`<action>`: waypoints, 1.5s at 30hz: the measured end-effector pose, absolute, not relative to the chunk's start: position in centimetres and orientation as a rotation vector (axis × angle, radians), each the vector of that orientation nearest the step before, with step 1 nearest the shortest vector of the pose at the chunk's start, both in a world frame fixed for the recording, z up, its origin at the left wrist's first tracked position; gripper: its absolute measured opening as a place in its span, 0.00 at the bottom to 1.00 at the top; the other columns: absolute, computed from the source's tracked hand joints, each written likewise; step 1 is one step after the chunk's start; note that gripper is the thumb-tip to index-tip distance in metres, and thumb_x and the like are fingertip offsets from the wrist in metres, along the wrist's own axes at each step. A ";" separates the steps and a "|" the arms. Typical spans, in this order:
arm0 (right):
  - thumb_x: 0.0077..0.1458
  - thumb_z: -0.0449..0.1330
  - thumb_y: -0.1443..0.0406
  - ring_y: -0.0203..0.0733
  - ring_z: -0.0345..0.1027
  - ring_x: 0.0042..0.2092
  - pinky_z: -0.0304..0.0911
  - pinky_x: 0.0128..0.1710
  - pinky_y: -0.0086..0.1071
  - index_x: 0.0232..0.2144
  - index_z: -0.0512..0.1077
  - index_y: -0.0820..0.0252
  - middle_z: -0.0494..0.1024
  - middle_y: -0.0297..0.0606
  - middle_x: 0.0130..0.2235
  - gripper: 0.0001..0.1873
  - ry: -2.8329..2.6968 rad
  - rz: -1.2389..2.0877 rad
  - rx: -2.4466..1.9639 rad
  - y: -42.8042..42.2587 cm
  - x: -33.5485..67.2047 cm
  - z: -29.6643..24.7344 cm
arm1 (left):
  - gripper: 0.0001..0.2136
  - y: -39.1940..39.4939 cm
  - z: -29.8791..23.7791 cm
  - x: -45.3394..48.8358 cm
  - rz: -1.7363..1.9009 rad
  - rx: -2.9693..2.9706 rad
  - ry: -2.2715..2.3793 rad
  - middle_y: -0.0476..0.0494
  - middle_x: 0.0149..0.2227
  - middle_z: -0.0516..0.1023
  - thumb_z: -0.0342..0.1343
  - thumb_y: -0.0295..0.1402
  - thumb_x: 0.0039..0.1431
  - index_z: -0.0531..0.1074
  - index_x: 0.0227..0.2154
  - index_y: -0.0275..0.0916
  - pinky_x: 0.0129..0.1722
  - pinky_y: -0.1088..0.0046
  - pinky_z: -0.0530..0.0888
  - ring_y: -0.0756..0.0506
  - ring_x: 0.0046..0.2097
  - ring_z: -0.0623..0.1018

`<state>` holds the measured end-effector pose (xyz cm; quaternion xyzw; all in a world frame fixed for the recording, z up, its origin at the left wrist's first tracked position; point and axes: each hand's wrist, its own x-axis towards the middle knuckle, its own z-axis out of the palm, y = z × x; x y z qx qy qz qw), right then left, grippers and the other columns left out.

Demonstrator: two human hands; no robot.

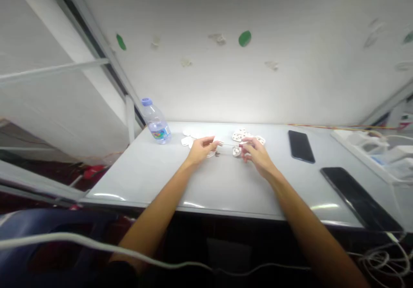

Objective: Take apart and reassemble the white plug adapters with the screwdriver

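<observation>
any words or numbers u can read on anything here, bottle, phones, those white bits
Nothing can be read for certain.
Label on the plastic bottle: coloured print, too blurred to read.
Black phones: no readable text shows.
Small white round parts: too small to tell whether they carry any marks.

- white wall (206, 77) beyond the worktop's far edge, dotted with green patches (245, 38) and pale ones;
- metal-framed glass panel (97, 43) off the left edge;
- pale worktop (106, 191), glare along its near edge;
- dark blue chair (41, 228) below the near left corner
</observation>
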<state>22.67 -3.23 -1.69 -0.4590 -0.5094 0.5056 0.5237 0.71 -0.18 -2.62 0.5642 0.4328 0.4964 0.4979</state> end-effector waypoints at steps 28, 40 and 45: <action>0.47 0.64 0.49 0.35 0.65 0.23 0.59 0.18 0.27 0.29 0.73 0.61 0.75 0.35 0.26 0.20 -1.275 1.047 -1.177 -2.9 22.9 -1.7 | 0.19 -0.1 -2.5 0.9 1.171 1.705 1.328 0.37 0.43 0.83 0.61 0.45 0.54 0.80 0.42 0.35 0.42 0.67 0.74 0.40 0.45 0.79; 0.44 0.66 0.54 0.37 0.67 0.23 0.62 0.21 0.30 0.28 0.75 0.62 0.76 0.37 0.24 0.16 -1.329 0.880 -1.268 -2.8 23.3 -2.2 | 0.17 0.1 -3.0 0.7 1.249 1.784 1.541 0.40 0.43 0.81 0.62 0.40 0.55 0.77 0.45 0.36 0.47 0.64 0.72 0.42 0.45 0.78; 0.42 0.68 0.52 0.37 0.66 0.21 0.63 0.21 0.31 0.27 0.74 0.62 0.77 0.38 0.24 0.18 -1.319 0.919 -1.283 -2.9 23.2 -2.3 | 0.18 0.2 -3.0 0.7 1.281 1.741 1.541 0.38 0.45 0.80 0.62 0.38 0.55 0.76 0.47 0.36 0.46 0.64 0.73 0.44 0.43 0.77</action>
